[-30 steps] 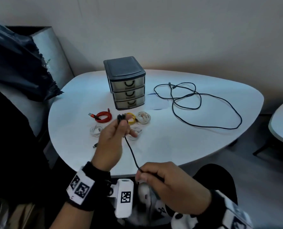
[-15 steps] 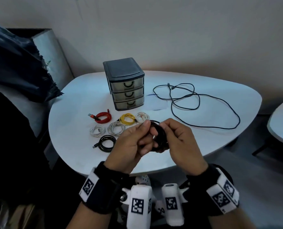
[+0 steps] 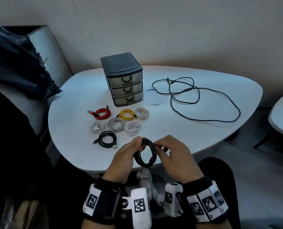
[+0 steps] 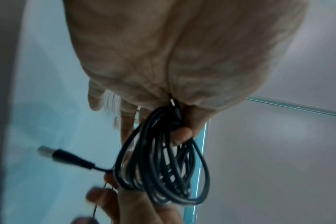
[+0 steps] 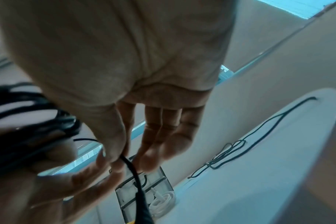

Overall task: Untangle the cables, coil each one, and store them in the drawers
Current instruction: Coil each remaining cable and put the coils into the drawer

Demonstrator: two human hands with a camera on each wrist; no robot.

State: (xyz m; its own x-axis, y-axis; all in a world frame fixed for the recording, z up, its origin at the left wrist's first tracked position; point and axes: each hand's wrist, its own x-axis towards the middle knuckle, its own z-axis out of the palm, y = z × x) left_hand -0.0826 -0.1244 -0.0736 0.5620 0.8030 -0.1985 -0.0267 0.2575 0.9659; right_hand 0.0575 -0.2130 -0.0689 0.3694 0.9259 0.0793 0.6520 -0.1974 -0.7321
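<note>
Above the table's near edge I hold a coiled black cable (image 3: 145, 156) (image 4: 163, 163) between both hands. My left hand (image 3: 129, 154) grips the coil's left side, thumb and fingers curled round the strands. With thumb and forefinger my right hand (image 3: 169, 151) (image 5: 123, 157) pinches the cable's free end at the coil's top right. The plug end (image 4: 48, 151) sticks out of the coil. A long loose black cable (image 3: 200, 100) sprawls on the right of the table. The three-drawer unit (image 3: 124, 80) stands at the back, drawers closed.
Several coiled cables lie in front of the drawers: red (image 3: 102, 113), yellow (image 3: 126, 114), white ones (image 3: 116, 127), black (image 3: 107, 141). The white table (image 3: 71, 129) ends just below my hands. A dark jacket (image 3: 13, 63) hangs at left; a second table (image 3: 282, 116) at right.
A second ago my hands were apart with the black cable stretched between them. They have since come together, and the cable now forms a full coil held lower, over the table's edge.
</note>
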